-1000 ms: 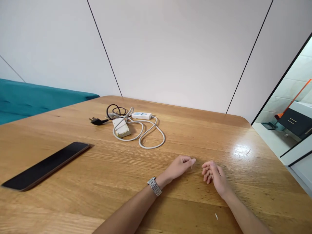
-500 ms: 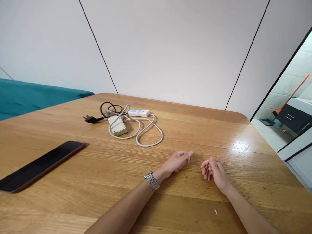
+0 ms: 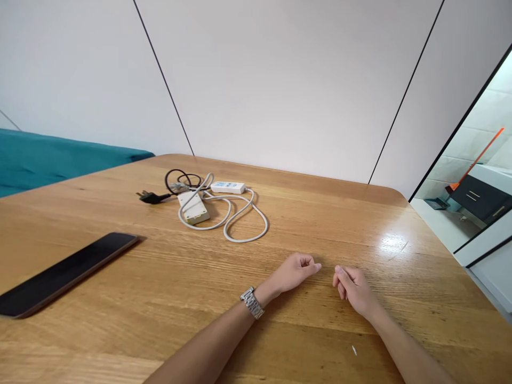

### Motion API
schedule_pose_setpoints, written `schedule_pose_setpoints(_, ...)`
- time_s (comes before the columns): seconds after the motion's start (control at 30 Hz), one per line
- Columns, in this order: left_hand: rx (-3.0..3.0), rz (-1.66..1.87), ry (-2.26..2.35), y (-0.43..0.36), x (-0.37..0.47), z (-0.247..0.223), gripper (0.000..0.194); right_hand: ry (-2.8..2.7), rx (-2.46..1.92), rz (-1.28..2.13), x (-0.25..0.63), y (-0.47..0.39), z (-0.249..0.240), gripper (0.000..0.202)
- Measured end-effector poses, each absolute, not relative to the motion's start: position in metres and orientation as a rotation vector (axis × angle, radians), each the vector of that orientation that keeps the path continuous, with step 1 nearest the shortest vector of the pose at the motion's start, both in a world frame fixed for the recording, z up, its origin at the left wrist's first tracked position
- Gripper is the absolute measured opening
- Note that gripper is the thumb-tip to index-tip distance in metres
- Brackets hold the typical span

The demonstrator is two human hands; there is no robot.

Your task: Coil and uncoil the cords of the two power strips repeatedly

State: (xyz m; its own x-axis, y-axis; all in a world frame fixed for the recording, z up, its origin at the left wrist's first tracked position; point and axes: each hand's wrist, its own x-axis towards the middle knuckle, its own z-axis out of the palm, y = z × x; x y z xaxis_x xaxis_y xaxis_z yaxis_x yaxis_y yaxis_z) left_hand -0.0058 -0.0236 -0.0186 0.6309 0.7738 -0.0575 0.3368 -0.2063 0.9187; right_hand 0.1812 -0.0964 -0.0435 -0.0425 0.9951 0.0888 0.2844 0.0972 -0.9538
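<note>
My left hand (image 3: 295,272), with a silver metal watch (image 3: 252,303) on its wrist, is closed just above or on the wooden table, its thumb pointing right. Facing it, my right hand (image 3: 355,289) has its fingers curled in and the thumb against the index finger. Nothing shows in either hand, and a small gap of table lies between them. Beyond my left hand lies a white cable (image 3: 246,240) in loops, with a white controller (image 3: 228,187), a pale box-shaped adapter (image 3: 193,207) and a black plug (image 3: 152,197).
A black tablet-like device (image 3: 66,274) lies flat on the table (image 3: 160,330) at the left. A tiny white scrap (image 3: 354,350) is near my right forearm. Behind the table stands a white panelled wall (image 3: 280,90), with a teal seat (image 3: 60,162) at the far left.
Both hands have drawn slightly nearer to me, and the gap between them has narrowed. My right hand's fingers have curled closer together. The cable and the black device stay in place.
</note>
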Motion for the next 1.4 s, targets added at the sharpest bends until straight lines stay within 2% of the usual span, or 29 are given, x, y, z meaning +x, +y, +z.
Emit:
schedule_pose_setpoints(0.33, 1.920, 0.506, 0.930, -0.0266, -0.0046, -0.0199, 0.040, -1.569, -1.348, 0.951, 0.1802, -0.0977, -0.0434, 0.052)
schedule_pose_setpoints(0.6, 2.002, 0.489, 0.935, -0.0284, -0.0039, -0.0199, 0.038, -1.522, -1.308, 1.023, 0.1792, -0.0971, -0.0441, 0.052)
schedule_pose_setpoints(1.4, 2.111, 0.437, 0.954, -0.0303, -0.0039, -0.0218, 0.033, -1.597, -1.264, 0.918, 0.1793, -0.0964, -0.0425, 0.049)
